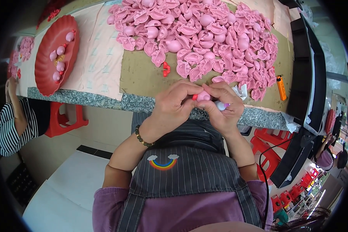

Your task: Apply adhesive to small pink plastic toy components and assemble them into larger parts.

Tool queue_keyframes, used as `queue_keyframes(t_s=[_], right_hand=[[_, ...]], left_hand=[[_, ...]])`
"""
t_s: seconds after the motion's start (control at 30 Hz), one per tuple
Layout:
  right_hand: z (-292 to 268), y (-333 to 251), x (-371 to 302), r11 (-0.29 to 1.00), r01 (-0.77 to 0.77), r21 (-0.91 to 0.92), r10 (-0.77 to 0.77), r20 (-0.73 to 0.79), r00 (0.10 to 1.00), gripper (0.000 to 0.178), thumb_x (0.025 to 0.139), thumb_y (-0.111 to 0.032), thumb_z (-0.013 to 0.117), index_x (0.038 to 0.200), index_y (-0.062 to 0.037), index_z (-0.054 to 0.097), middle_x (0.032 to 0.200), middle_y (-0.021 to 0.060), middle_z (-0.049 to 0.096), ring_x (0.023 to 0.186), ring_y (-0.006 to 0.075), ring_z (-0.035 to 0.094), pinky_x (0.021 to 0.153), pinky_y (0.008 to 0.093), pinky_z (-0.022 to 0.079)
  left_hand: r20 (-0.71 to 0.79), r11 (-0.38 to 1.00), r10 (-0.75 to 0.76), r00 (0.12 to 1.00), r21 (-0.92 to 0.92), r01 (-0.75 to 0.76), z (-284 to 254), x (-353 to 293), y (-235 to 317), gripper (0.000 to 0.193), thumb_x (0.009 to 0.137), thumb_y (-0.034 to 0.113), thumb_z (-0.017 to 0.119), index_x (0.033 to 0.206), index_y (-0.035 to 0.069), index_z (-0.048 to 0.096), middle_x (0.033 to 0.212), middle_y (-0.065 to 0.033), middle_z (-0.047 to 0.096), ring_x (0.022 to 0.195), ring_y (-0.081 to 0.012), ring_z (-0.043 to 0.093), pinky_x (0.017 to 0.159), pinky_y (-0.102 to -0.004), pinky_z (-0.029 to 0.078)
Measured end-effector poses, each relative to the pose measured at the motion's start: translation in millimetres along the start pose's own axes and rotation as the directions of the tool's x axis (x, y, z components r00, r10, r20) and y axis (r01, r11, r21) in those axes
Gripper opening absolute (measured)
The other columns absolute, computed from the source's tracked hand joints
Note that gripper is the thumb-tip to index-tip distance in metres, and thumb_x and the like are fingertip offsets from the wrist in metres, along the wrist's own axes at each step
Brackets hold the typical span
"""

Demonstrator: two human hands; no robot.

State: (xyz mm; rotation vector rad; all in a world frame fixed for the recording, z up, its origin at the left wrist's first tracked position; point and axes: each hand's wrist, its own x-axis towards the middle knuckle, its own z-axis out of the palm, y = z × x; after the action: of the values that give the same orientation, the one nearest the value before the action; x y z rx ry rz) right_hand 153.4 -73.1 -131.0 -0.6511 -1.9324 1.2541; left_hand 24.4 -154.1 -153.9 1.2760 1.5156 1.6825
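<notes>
- Left hand (pixel 172 105) grip pinches pink piece (pixel 204 96), red part (pixel 195 97); uneven pressure could skew them.
- Right hand (pixel 229 117) grip holds piece and bottle (pixel 220 105); tilting might drip.

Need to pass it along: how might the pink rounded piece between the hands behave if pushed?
The pink rounded piece would probably roll, given its curved visible side. It may slip, looking smooth. It may be light, small against the left hand and right hand.
</notes>
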Motion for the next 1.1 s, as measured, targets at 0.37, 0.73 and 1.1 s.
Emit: queue_keyframes(t_s=[0.37, 0.73, 1.1], right_hand=[[2, 1, 2, 0.999, 0.036, -0.029, -0.036, -0.007, 0.999, 0.032, 0.065, -0.006, 0.076, 0.094, 0.0033, 0.065, 0.081, 0.0112, 0.061, 0.069, 0.0166, 0.057, 0.061, 0.0260, 0.044], [-24, -35, -8, 0.811, 0.122, -0.573, -0.170, -0.031, 0.985, 0.026, 0.068, 0.001, 0.070, 0.094, -0.0004, 0.064, 0.087, 0.0119, 0.058, 0.067, 0.0190, 0.058, 0.054, 0.0275, 0.045], [-34, -33, -1, 0.963, 0.046, -0.267, -0.076, -0.103, 0.992, 0.021, 0.067, 0.006, 0.066, 0.087, 0.0006, 0.065, 0.085, 0.0123, 0.059, 0.072, 0.0189, 0.059, 0.062, 0.0258, 0.045]], left_hand=[[0.102, 0.937, -0.212, 0.972, -0.260, 0.232, -4, 4, 4, 0.022, 0.074, -0.008, 0.063, 0.094, 0.000, 0.057, 0.096, -0.0102, 0.062, 0.084, -0.0174, 0.063, 0.072, -0.0296, 0.053], [0.311, 0.677, -0.264, 0.913, -0.614, 0.405, -20, 17, 6, 0.028, 0.086, 0.007, 0.059, 0.109, -0.003, 0.049, 0.102, -0.0115, 0.058, 0.092, -0.0206, 0.061, 0.080, -0.0308, 0.052], [0.402, 0.609, -0.266, 0.876, -0.635, 0.476, -26, 14, -5, 0.021, 0.089, 0.012, 0.056, 0.106, 0.001, 0.050, 0.093, -0.0083, 0.057, 0.072, -0.0117, 0.052, 0.064, -0.0236, 0.043]])
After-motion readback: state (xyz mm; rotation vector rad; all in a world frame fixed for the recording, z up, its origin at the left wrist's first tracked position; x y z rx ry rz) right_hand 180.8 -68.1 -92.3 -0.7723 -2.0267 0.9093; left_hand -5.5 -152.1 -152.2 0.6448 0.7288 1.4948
